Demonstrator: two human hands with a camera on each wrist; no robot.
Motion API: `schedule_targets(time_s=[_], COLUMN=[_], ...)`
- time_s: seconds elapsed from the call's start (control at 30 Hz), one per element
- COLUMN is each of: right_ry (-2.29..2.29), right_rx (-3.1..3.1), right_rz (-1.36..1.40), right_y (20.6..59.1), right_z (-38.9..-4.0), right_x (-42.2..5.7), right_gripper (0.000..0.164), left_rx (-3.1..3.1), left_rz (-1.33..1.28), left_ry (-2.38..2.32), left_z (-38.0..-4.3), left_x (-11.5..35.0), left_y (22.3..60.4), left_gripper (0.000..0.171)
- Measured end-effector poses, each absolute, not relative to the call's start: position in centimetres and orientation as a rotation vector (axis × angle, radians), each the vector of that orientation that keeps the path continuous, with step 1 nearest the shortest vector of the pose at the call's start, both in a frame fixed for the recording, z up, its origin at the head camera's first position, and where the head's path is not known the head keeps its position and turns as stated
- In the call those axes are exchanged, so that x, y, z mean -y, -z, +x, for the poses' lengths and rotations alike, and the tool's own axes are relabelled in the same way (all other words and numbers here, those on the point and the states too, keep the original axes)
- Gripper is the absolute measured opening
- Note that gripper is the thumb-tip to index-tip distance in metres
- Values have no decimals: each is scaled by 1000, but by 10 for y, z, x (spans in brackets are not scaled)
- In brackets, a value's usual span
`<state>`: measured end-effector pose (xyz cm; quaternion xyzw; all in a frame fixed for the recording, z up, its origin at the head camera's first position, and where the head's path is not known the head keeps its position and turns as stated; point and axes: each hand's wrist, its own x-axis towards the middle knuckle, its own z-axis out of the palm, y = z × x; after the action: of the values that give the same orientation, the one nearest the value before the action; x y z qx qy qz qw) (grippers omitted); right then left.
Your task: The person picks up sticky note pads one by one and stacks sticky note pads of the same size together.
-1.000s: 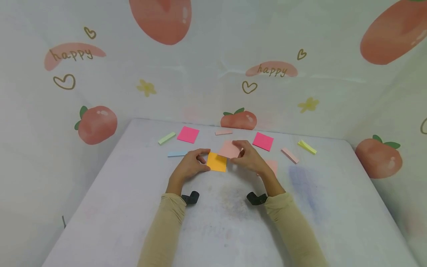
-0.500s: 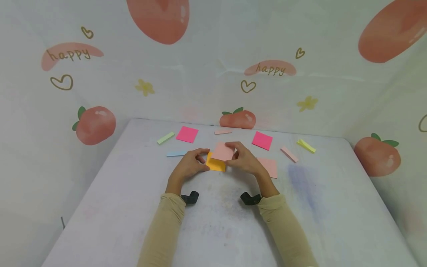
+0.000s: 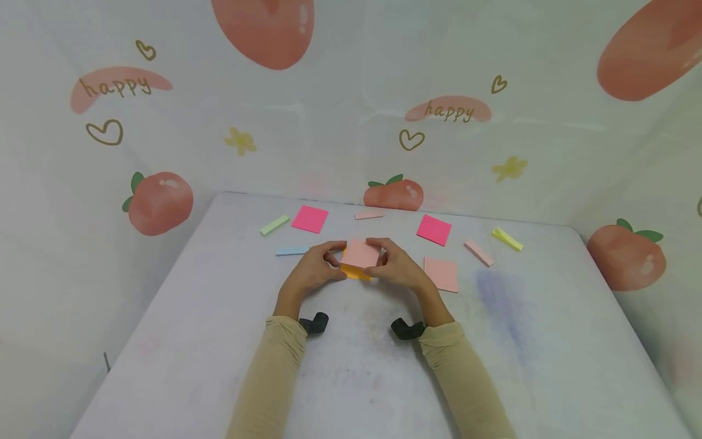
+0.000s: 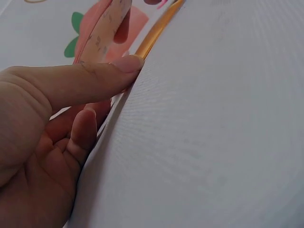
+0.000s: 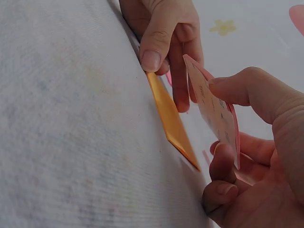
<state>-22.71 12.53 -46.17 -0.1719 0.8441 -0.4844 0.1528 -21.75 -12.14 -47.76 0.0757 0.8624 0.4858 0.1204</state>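
Note:
My right hand [image 3: 400,263] pinches a light pink sticky note pad [image 3: 361,252] by its edges, thumb at the near side and fingers at the far side. It hangs just above an orange sticky note pad [image 3: 356,272] lying on the table, covering most of it in the head view. The right wrist view shows a gap between the pink pad's printed underside [image 5: 213,111] and the orange pad [image 5: 171,123]. With thumb and fingers at the left corners, my left hand [image 3: 315,268] holds the orange pad against the table. Its thumb [image 4: 126,64] presses the near edge.
Two hot pink pads [image 3: 310,219] [image 3: 434,230] lie behind the hands. A second light pink pad [image 3: 441,274] lies right of my right hand. Narrow strips in green [image 3: 275,225], blue [image 3: 292,250], pink [image 3: 479,252] and yellow [image 3: 507,239] lie around. A printed curtain [image 3: 329,122] hangs behind.
My right hand has moved left with the light pink pad, bringing it over the orange one. The pad lying at the right is now uncovered. My left hand has stayed in place.

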Motion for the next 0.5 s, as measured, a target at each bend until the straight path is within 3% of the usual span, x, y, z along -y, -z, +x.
schedule_targets(time_s=[0.5], right_ry=[1269], right_rx=[-2456], right_rz=[-634], right_y=[464], right_z=[-227], right_x=[-122], right_gripper=[77], left_rx=[-2513], left_rz=[259], left_ry=[-1402], left_z=[-216], left_x=[121], left_y=[476], left_gripper=[95])
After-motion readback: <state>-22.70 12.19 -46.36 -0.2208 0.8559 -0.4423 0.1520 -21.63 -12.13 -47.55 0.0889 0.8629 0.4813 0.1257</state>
